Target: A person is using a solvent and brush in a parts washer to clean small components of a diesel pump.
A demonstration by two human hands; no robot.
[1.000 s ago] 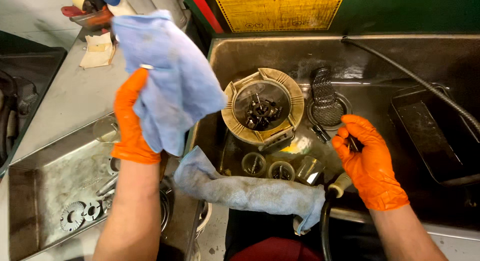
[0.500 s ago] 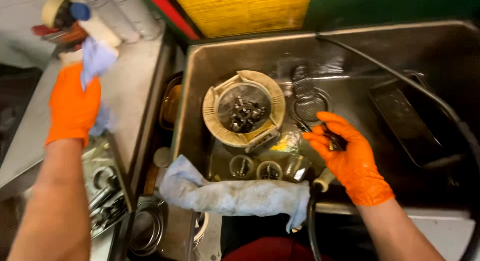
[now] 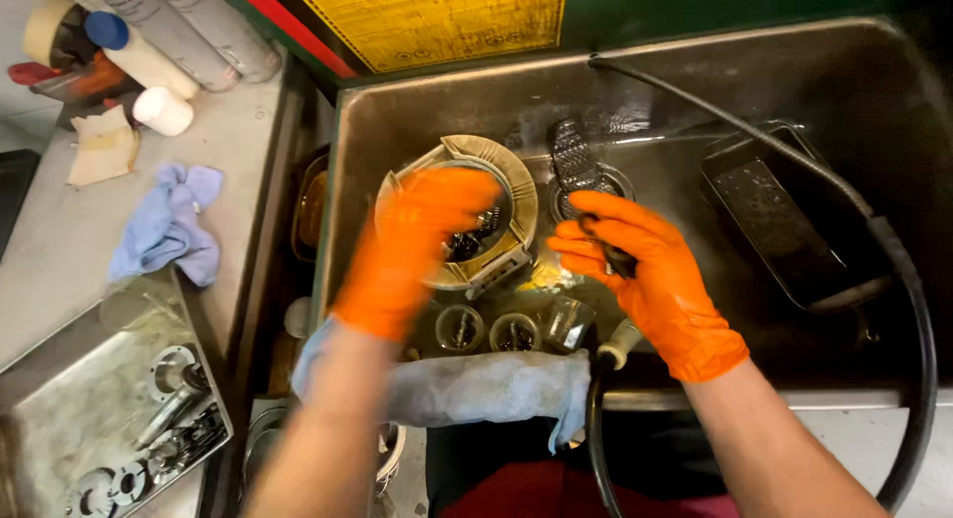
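Both my hands wear orange gloves and are over a dark metal wash sink (image 3: 794, 71). My left hand (image 3: 417, 245) is blurred and reaches over a round tan metal housing (image 3: 521, 195) that holds small dark parts. My right hand (image 3: 645, 270) is closed around a small dark part or tool, just right of the housing. A blue cloth (image 3: 169, 230) lies crumpled on the counter to the left, apart from both hands.
A grey-blue rag (image 3: 486, 384) hangs over the sink's front edge. Three small cups (image 3: 511, 329) stand inside near it. A black hose (image 3: 893, 260) loops along the right. A black tray (image 3: 784, 220) lies in the sink. A metal pan (image 3: 60, 409) with parts sits at the lower left; tubes and bottles (image 3: 149, 52) stand at the back left.
My left hand let go of the blue cloth on the counter and moved right to the round housing in the sink. My right hand stayed over the sink with the dark part.
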